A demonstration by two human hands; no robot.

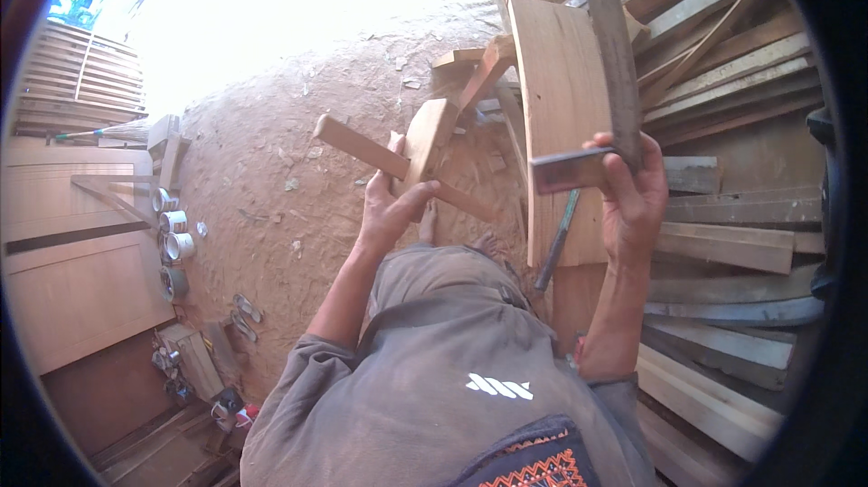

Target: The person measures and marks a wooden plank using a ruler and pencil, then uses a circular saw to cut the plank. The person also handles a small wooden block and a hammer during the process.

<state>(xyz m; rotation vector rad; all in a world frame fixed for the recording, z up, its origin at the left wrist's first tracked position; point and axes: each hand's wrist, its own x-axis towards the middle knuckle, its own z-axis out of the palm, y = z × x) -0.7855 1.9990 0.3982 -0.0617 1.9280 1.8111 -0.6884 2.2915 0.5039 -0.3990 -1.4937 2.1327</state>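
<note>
My left hand (392,207) is closed round a pale wooden block crossed by a long wooden bar (362,148). Its thumb lies along the near side, and the exact kind of tool is not clear. On the right, my right hand (633,193) grips a flat dark rectangular plate (571,170) with a bright edge, pinched between thumb and fingers. Behind that hand runs a long grey curved plank (608,44); whether they touch, I cannot tell. Under the plate lies a wide pale board (565,80). A slim teal and black tool (559,243) rests on the board's near part.
Stacked planks (723,234) fill the right side. Wooden door panels (81,297) stand at the left beside several tins (176,245). Sandals (246,311) lie on the bare earth floor (280,143). A reddish timber piece (488,69) juts out beside the wide board.
</note>
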